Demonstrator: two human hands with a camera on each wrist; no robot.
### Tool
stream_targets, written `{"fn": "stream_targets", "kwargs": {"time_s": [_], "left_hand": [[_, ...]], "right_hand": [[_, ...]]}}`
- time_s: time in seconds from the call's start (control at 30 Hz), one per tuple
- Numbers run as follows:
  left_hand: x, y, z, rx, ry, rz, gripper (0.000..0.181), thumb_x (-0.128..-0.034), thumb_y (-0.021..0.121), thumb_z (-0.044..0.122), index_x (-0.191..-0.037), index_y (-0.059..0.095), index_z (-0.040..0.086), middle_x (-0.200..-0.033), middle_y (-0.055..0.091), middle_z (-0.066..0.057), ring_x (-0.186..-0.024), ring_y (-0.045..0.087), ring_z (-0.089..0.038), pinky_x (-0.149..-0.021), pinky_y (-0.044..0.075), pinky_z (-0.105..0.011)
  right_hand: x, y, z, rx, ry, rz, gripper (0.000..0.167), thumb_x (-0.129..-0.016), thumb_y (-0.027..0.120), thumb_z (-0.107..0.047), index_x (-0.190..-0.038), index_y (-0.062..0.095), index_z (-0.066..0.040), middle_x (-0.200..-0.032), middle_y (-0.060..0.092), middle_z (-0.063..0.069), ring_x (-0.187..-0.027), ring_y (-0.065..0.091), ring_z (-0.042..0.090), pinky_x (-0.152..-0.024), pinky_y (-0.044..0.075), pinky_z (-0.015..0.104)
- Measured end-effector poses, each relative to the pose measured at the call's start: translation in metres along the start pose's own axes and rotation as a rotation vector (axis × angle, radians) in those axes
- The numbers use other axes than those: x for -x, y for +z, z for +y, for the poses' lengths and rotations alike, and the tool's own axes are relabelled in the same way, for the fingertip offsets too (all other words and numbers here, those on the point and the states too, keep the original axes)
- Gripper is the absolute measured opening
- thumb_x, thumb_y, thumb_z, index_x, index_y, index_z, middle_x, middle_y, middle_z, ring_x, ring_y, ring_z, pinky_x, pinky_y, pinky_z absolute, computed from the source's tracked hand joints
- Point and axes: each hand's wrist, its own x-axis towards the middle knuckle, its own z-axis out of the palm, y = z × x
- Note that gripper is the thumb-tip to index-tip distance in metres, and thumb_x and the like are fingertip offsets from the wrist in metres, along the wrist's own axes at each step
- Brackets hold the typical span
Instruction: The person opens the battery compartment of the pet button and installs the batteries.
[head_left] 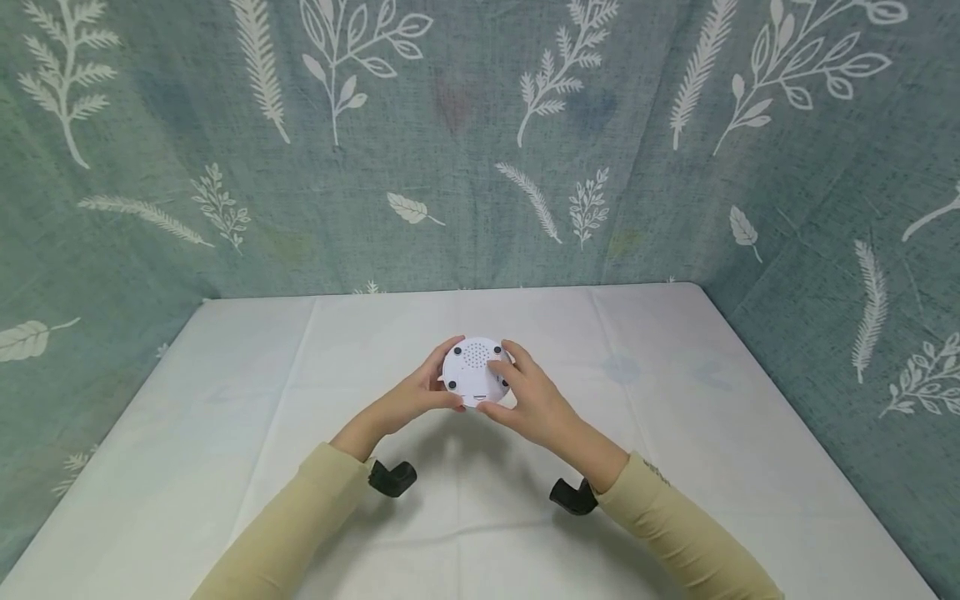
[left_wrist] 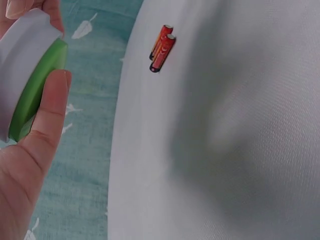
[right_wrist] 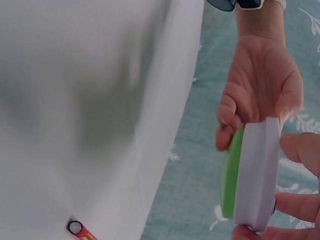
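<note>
A round white device (head_left: 472, 382) with speaker holes and dark round feet on its back is held up above the table between both hands. Its other side is green, as the left wrist view shows along the edge (left_wrist: 37, 90). My left hand (head_left: 411, 402) grips the rim, thumb below and fingers above. On the opposite side my right hand (head_left: 542, 407) holds the rim between thumb and fingers, with one finger bent over the back. Two red batteries (left_wrist: 162, 50) lie side by side on the table; in the right wrist view the end of one battery (right_wrist: 82, 228) shows.
A white cloth covers the table (head_left: 187, 467). Green fabric with white leaf prints (head_left: 465, 200) hangs behind it and at both sides. Black camera mounts stick out at the left wrist (head_left: 393, 479) and right wrist (head_left: 573, 497).
</note>
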Motion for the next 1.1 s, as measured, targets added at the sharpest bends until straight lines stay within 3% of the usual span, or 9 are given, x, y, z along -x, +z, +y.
{"fn": "stream_targets", "kwargs": {"time_s": [0.13, 0.33, 0.47, 0.6, 0.83, 1.1], "left_hand": [[0.0003, 0.0005, -0.0006, 0.008, 0.002, -0.004, 0.084, -0.0839, 0.057, 0.004, -0.147, 0.007, 0.026, -0.140, 0.026, -0.009, -0.098, 0.052, -0.023, -0.087, 0.048, -0.044], [0.0011, 0.0014, -0.0008, 0.012, -0.006, -0.008, 0.085, -0.0822, 0.058, 0.003, -0.147, 0.008, 0.028, -0.138, 0.027, -0.010, -0.098, 0.051, -0.022, -0.083, 0.050, -0.035], [0.0017, 0.0019, -0.0018, 0.012, -0.015, -0.025, 0.086, -0.0822, 0.058, 0.004, -0.147, 0.006, 0.027, -0.137, 0.028, -0.011, -0.096, 0.052, -0.022, -0.085, 0.049, -0.040], [0.0018, 0.0023, -0.0036, 0.017, -0.015, -0.035, 0.086, -0.0828, 0.058, 0.004, -0.147, 0.006, 0.029, -0.137, 0.028, -0.011, -0.096, 0.052, -0.022, -0.088, 0.046, -0.048], [0.0031, 0.0030, -0.0055, 0.000, -0.032, -0.047, 0.086, -0.0836, 0.059, 0.006, -0.147, 0.006, 0.030, -0.136, 0.029, -0.011, -0.098, 0.052, -0.021, -0.085, 0.049, -0.040], [0.0032, 0.0027, -0.0064, -0.018, -0.033, -0.039, 0.084, -0.0838, 0.058, 0.006, -0.147, 0.007, 0.030, -0.135, 0.030, -0.012, -0.095, 0.053, -0.021, -0.085, 0.048, -0.041]], "right_hand": [[-0.0023, -0.0018, 0.0016, 0.065, -0.046, 0.006, 0.043, -0.078, 0.072, -0.022, -0.112, 0.059, -0.001, -0.132, 0.042, 0.021, -0.107, 0.055, 0.030, -0.081, 0.051, 0.034], [-0.0042, -0.0047, 0.0037, 0.134, -0.110, -0.009, 0.035, -0.078, 0.072, -0.025, -0.104, 0.060, -0.004, -0.128, 0.047, 0.021, -0.098, 0.059, 0.026, -0.072, 0.053, 0.030], [-0.0040, -0.0063, 0.0057, 0.189, -0.146, -0.024, 0.035, -0.078, 0.072, -0.028, -0.101, 0.059, -0.005, -0.125, 0.049, 0.019, -0.089, 0.060, 0.022, -0.064, 0.052, 0.027], [-0.0040, -0.0054, 0.0075, 0.228, -0.164, -0.038, 0.037, -0.078, 0.072, -0.031, -0.101, 0.059, -0.005, -0.125, 0.050, 0.018, -0.086, 0.060, 0.020, -0.063, 0.051, 0.025], [-0.0046, -0.0040, 0.0069, 0.281, -0.183, -0.034, 0.038, -0.076, 0.073, -0.033, -0.097, 0.061, -0.003, -0.121, 0.053, 0.017, -0.079, 0.060, 0.019, -0.060, 0.050, 0.025], [-0.0050, -0.0011, 0.0053, 0.336, -0.199, -0.035, 0.037, -0.078, 0.070, -0.033, -0.095, 0.061, -0.002, -0.120, 0.054, 0.022, -0.078, 0.062, 0.023, -0.060, 0.051, 0.028]]}}
